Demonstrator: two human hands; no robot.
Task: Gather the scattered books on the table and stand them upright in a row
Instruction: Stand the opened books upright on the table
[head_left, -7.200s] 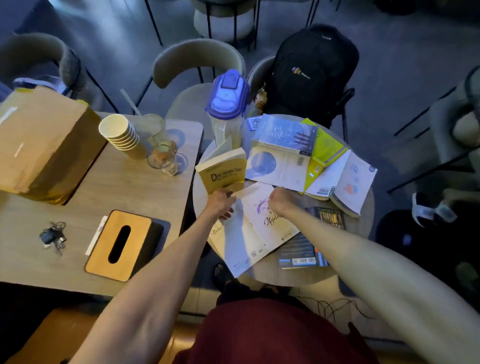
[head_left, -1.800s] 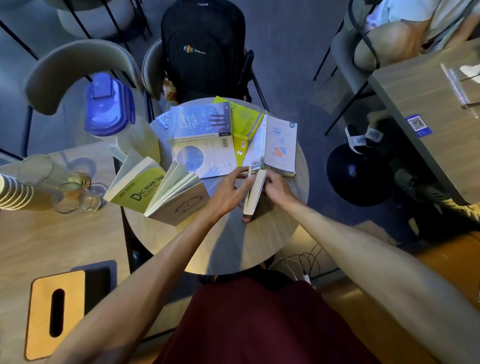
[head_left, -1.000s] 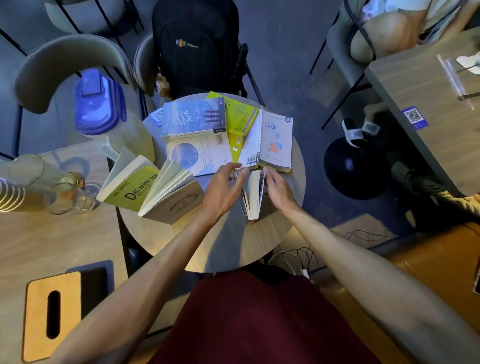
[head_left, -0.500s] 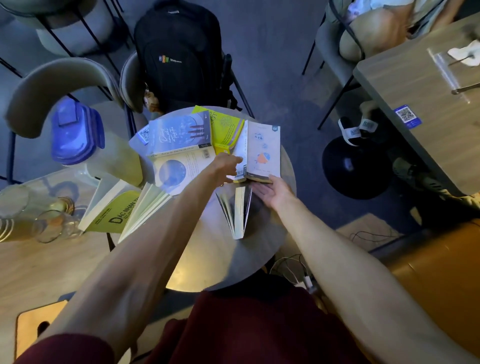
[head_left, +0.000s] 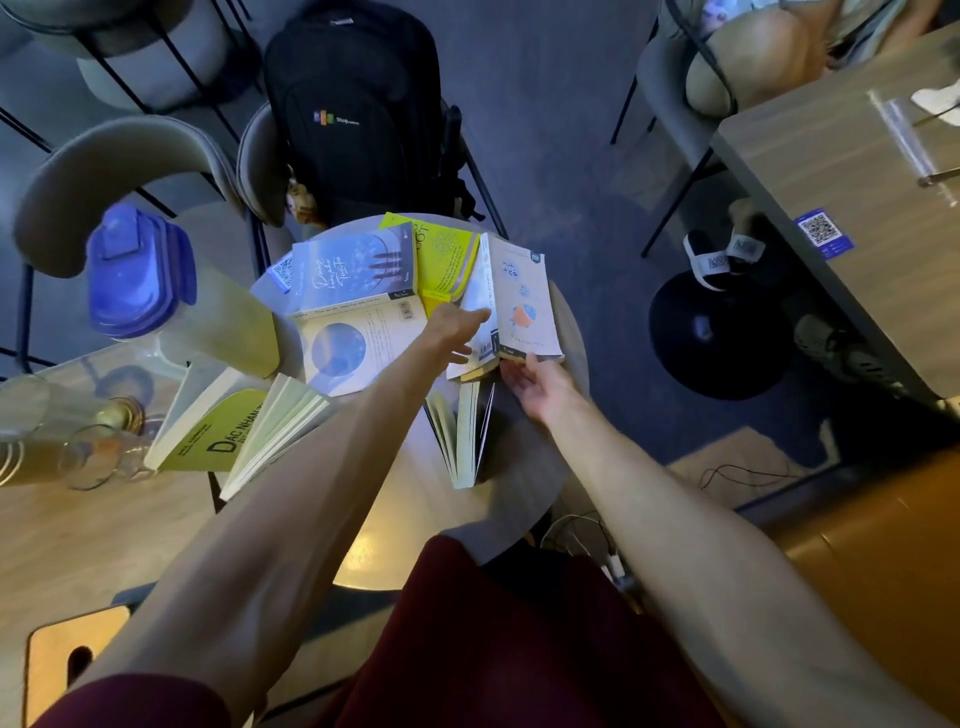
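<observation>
Round, smooth tabletop (head_left: 519, 467) carrying six paperbacks. Left hand (head_left: 457, 332) lying flat, grip spread, fingertips pressing on pale book (head_left: 524, 296) with orange fish drawing. Right hand (head_left: 535, 382) cupping that book's near edge from below, grip spread. Fanned book (head_left: 462, 436) standing upright just nearer than both hands. Yellow book (head_left: 218, 441) reading "DAC NHAN TAM" leaning far left of left grip.

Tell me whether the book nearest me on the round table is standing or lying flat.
Standing: the book rests on its edge, pages fanned open.
</observation>
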